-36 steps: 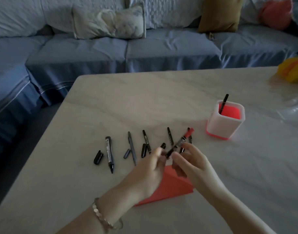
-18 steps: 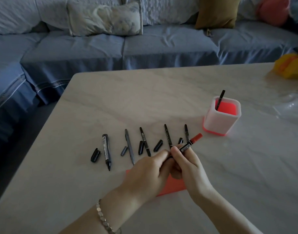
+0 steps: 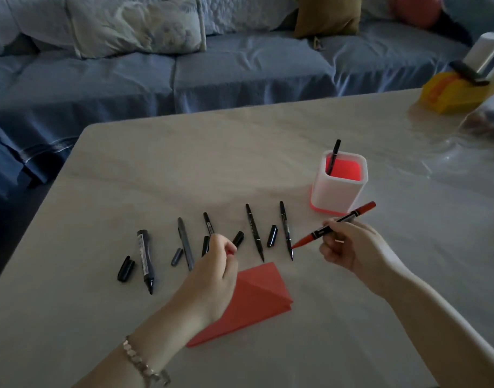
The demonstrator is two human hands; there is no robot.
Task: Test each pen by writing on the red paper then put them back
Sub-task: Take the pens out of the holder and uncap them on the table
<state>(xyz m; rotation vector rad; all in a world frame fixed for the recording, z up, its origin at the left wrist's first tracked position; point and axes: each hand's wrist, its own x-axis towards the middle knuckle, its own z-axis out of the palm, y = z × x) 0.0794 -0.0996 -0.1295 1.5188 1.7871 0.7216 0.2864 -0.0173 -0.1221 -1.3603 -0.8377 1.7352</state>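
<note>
Red pen: the red pen (image 3: 315,234) is in the air above the surface (image 3: 184,163). It sits between the pen holder (image 3: 338,194) and the row of black pens (image 3: 254,231), with its bare tip slanting down to the left.
Right hand: our right hand (image 3: 349,247) pinches the pen's dark middle band, fingers curled round the barrel.
Left hand: our left hand (image 3: 212,270) is curled over the near corner of the red paper (image 3: 257,295). A bit of red shows at the fingertips, which we take to be the red cap (image 3: 231,252).
Handling: we judge the pen light, stiff and smooth. The grip belongs on the middle band or a little nearer the tip, and light pressure should do, since a felt tip can crush.
Paper: it is folded, thin and likely to slide, so we would pin it flat with the left hand while writing.
Holder: it stands upright with one black pen (image 3: 334,155) leaning inside. It looks light enough to tip if knocked.
In the way: the uncapped pens and loose caps (image 3: 272,236) lie just beyond the paper, and the rightmost pen's tip is close under the red tip. A low sweep could roll them.
Further off: a sofa (image 3: 240,65) stands behind, and a yellow object (image 3: 453,93) lies at the far right.
</note>
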